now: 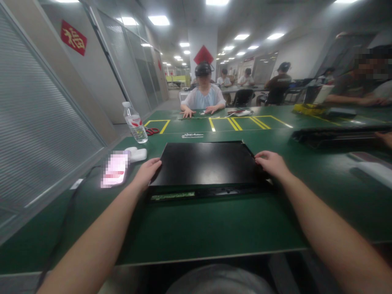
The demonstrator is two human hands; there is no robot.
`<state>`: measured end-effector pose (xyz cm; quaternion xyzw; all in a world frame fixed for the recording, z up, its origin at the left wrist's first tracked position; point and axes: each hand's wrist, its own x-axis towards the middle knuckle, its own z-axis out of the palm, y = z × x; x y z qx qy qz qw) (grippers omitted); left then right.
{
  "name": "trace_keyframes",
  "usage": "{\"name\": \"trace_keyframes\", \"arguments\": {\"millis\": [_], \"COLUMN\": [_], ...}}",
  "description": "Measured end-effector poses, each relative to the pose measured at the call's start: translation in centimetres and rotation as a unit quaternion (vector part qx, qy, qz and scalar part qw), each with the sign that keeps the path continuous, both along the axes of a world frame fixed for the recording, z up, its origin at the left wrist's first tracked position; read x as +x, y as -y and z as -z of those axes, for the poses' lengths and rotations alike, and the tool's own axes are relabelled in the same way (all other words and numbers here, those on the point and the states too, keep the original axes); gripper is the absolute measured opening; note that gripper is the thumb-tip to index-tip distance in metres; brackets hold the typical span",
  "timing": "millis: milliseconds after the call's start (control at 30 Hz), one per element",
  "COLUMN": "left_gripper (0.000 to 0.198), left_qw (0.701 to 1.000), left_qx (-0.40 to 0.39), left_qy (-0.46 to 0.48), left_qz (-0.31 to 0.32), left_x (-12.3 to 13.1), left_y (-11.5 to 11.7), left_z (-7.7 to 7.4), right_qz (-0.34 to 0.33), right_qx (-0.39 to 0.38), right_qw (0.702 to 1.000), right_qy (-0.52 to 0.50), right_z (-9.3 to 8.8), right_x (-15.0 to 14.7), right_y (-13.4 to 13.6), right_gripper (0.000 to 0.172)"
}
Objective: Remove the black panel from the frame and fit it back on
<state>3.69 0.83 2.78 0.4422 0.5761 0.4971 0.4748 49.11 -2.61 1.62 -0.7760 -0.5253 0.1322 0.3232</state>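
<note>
A flat black panel with a glossy face, like a display screen (205,163), lies in front of me over a black frame (226,191). Along the frame's near side a strip of green circuit board shows. My left hand (148,171) grips the panel's left edge, thumb and fingers pressed together. At the right edge, my right hand (271,163) pinches the panel near its far corner. The near edge of the panel appears slightly apart from the frame. Whether the far edge rests in the frame I cannot tell.
On the left of the green table (208,232) are a water bottle (134,124), a lit phone (116,168), a white case (137,154) and red scissors (152,131). Small white strips (192,135) lie beyond the panel. A person (202,94) sits opposite; black parts (337,136) lie right.
</note>
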Motion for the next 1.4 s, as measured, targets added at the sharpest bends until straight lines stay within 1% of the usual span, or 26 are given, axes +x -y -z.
{"name": "trace_keyframes", "arguments": {"millis": [100, 233, 467, 767, 900, 1167, 1400], "left_gripper": [0.023, 0.020, 0.017, 0.016, 0.018, 0.019, 0.026], "left_qw": [1.000, 1.000, 1.000, 1.000, 1.000, 0.999, 1.000], "left_qx": [-0.003, -0.002, -0.001, 0.002, 0.006, 0.004, -0.011], "left_qy": [-0.002, 0.006, 0.008, -0.007, -0.017, -0.030, -0.022], "left_qz": [0.001, -0.003, 0.000, -0.014, -0.011, -0.022, -0.016], "left_x": [-0.01, 0.03, 0.18, 0.41, 0.29, 0.46, 0.50], "left_y": [0.01, 0.07, 0.09, 0.13, 0.06, 0.19, 0.08], "left_z": [-0.02, 0.00, -0.09, -0.09, 0.09, -0.12, 0.01], "right_qz": [0.000, -0.007, -0.009, -0.012, -0.013, -0.004, -0.002], "right_qx": [-0.005, -0.014, -0.021, -0.002, -0.016, -0.007, -0.010], "right_qw": [1.000, 1.000, 0.999, 0.998, 0.998, 0.998, 0.997], "right_qy": [0.003, 0.018, 0.027, 0.065, 0.062, 0.068, 0.073], "right_z": [-0.23, -0.48, -0.28, -0.38, -0.42, -0.27, -0.02], "right_x": [-0.21, -0.37, -0.23, -0.28, -0.29, -0.13, 0.04], "right_y": [0.13, 0.23, 0.14, 0.15, 0.13, 0.17, -0.01], "right_gripper": [0.018, 0.016, 0.017, 0.012, 0.014, 0.018, 0.023]}}
